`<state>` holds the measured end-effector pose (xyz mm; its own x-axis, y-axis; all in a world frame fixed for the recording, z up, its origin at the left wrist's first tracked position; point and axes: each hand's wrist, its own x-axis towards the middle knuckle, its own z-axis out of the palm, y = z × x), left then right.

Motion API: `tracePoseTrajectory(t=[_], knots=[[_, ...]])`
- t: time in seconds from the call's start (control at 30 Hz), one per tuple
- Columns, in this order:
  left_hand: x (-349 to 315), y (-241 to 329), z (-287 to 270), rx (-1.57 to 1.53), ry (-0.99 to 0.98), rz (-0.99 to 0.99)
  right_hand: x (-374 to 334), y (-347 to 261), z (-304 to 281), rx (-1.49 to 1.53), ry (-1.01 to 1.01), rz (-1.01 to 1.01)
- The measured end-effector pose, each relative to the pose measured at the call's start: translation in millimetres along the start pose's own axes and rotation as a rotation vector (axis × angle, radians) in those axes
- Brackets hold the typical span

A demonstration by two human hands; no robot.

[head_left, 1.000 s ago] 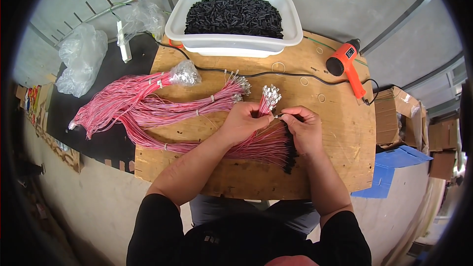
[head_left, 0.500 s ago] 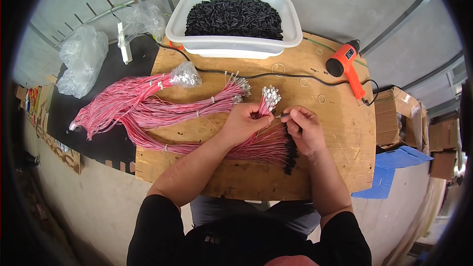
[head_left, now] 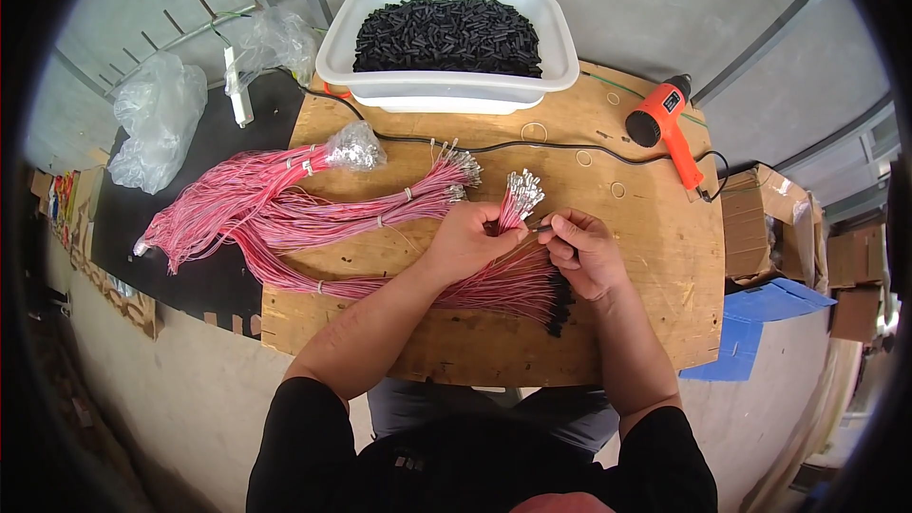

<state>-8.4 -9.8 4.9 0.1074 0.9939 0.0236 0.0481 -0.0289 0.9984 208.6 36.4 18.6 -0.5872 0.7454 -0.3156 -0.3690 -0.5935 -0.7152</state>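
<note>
My left hand (head_left: 470, 239) is closed round a bundle of thin pink-red wires. The wires' silvery metal terminals (head_left: 522, 196) stick up above the fingers. Between the thumb and fingertips of my right hand (head_left: 586, 249) is a short black tube (head_left: 541, 228), its tip at my left thumb and a wire end there. How far the wire goes into the tube is too small to tell. Below both hands, more of the pink wires (head_left: 484, 293) fan out across the wooden table, ending in black sleeves (head_left: 560, 302).
A white plastic tub (head_left: 446, 93) of black tubes stands at the back. Tied wire bundles (head_left: 351, 220) lie to the left. An orange heat gun (head_left: 662, 123) rests at the right, its black cord (head_left: 532, 143) crossing the table. Cardboard boxes (head_left: 760, 223) stand beyond the right edge.
The black tube has shifted slightly left, over the wire end at my left thumb, and the metal tip seen between them before is covered. My left hand keeps its hold.
</note>
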Motion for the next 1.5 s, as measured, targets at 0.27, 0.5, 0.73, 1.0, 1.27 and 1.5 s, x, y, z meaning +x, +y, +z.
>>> tracePoseTrajectory(t=[0.27, 0.5, 0.73, 1.0, 1.27, 1.5], knots=[[-1.0, 4.9, 1.1, 0.011, 0.002, 0.009, -0.9, -0.2, 1.7, -0.046, 0.013, -0.012], [-0.5, 4.1, 2.3, -0.007, -0.001, -0.006, 0.1, 4.4, 1.5, -0.066, 0.018, -0.012], [-0.9, 3.9, 2.2, -0.003, -0.001, -0.013, -3.2, -1.7, 5.1, -0.010, 0.023, 0.021], [-0.3, -0.5, 2.3, -0.018, -0.003, -0.028, -2.0, 0.6, 4.0, -0.023, 0.012, 0.014], [-0.3, -1.7, 2.6, -0.120, -0.020, -0.054, -3.1, -10.0, 1.4, -0.015, 0.076, -0.070], [0.2, -0.5, 2.8, -0.031, 0.004, 0.077, -4.2, -6.1, 0.9, -0.224, 0.178, -0.290]])
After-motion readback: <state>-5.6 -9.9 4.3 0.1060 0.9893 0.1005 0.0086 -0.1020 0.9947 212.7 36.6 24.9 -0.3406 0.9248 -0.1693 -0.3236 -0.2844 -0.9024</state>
